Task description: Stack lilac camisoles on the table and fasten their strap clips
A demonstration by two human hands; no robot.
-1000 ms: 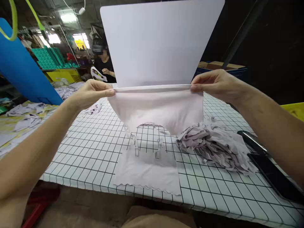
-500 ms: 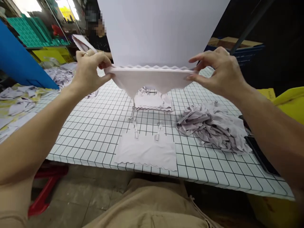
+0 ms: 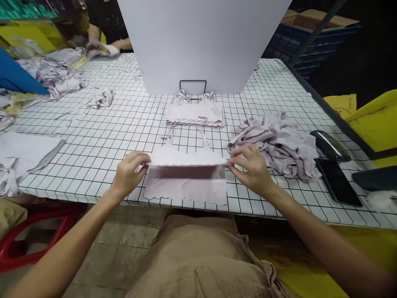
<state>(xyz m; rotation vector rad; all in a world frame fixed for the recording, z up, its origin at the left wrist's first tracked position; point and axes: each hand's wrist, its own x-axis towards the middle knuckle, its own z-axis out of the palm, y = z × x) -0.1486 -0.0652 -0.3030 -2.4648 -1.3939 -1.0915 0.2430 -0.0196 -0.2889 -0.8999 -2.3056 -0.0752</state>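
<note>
A pale pinkish camisole top (image 3: 187, 159) is stretched level between my two hands, its scalloped edge facing me. My left hand (image 3: 128, 171) pinches one corner of it, and my right hand (image 3: 250, 169) pinches the opposite corner. Just beneath lies another flat pale top (image 3: 186, 189), close to the table's front edge, with the held one casting a shadow on it. Thin straps lie on the cloth beyond my hands. Farther back rests a neat stack of folded tops (image 3: 194, 115) with straps bunched at its far end.
To the right are a crumpled garment heap (image 3: 279, 145), a black phone (image 3: 338, 182) and a dark shiny object (image 3: 331, 145). A tall white board (image 3: 201, 45) stands behind the stack. More garments (image 3: 27, 151) lie left. Across the table, a person's hands (image 3: 105, 47) handle cloth. A red stool (image 3: 40, 236) stands below.
Both hands have come down and toward me with the held top, from in front of the white board to just above the flat top. The view has tilted downward.
</note>
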